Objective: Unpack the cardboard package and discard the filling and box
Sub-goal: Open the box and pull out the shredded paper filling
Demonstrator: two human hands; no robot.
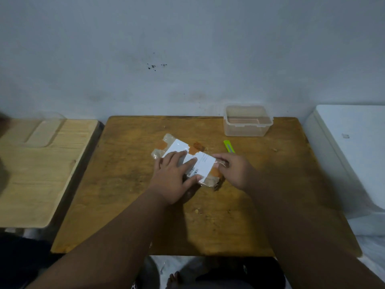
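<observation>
Package (188,158) under flat open left hand (174,176), right hand (233,170) pinching its edge; green cutter (228,146), clear tub (246,120) beyond.

Clear plastic tub (248,120) at the wooden table's (129,205) far edge — green cutter (228,146) nearby.

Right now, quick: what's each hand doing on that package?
Left hand: open, pressed flat on the package.
Right hand: fingers pinched on the package's right end, near the tape.
</observation>
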